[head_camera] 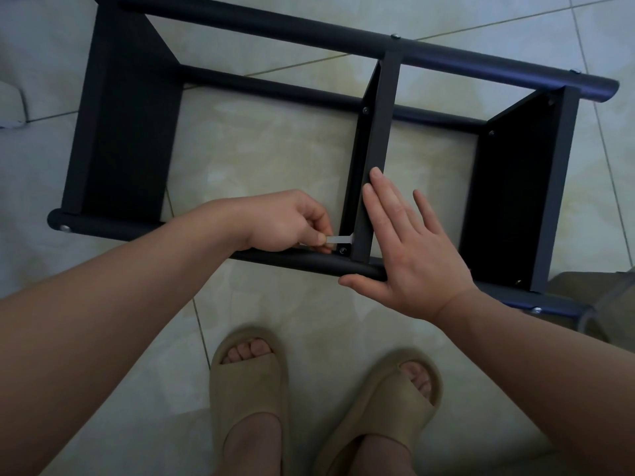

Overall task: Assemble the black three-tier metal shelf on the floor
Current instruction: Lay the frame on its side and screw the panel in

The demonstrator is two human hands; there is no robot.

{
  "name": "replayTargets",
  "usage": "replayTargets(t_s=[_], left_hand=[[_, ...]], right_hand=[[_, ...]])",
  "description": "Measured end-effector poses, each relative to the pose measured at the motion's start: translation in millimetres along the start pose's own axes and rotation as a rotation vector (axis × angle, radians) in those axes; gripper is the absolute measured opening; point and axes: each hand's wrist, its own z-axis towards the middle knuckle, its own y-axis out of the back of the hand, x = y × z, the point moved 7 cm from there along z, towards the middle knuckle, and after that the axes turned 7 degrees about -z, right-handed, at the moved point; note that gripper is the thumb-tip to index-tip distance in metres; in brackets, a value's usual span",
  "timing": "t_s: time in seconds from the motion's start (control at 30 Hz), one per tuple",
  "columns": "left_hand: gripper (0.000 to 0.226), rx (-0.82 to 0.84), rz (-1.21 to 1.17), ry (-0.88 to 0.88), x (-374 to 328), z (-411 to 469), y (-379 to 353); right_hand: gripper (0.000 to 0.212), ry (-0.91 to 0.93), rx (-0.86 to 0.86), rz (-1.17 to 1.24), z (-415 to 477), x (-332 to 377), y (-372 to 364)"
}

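Left hand (288, 223) pinches a small silver key (340, 239) at the screw (342, 250); right hand (409, 249) lies flat, fingers straight, on the shelf's (130, 132) middle panel (376, 149).

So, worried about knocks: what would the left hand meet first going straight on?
Probably the black metal middle shelf panel, just beyond the small silver wrench that the left hand pinches; depth unclear.
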Motion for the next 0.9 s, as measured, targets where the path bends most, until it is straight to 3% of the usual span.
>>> replayTargets(t_s=[0.3,0.53,0.7,0.9], left_hand=[[0.016,0.024,0.060,0.035,3,2,-1],[0.012,-0.102,0.077,0.014,4,4,12],[0.022,-0.201,0.080,-0.022,-7,11,19],[0.019,-0.224,-0.079,-0.055,-18,12,14]], right_hand=[[0.107,-0.002,0.004,0.021,0,1,1],[0.113,-0.006,0.070,0.080,0,-2,1],[0.116,-0.077,0.097,0.168,-5,-14,4],[0.122,-0.154,0.151,0.099,-15,-29,-4]])
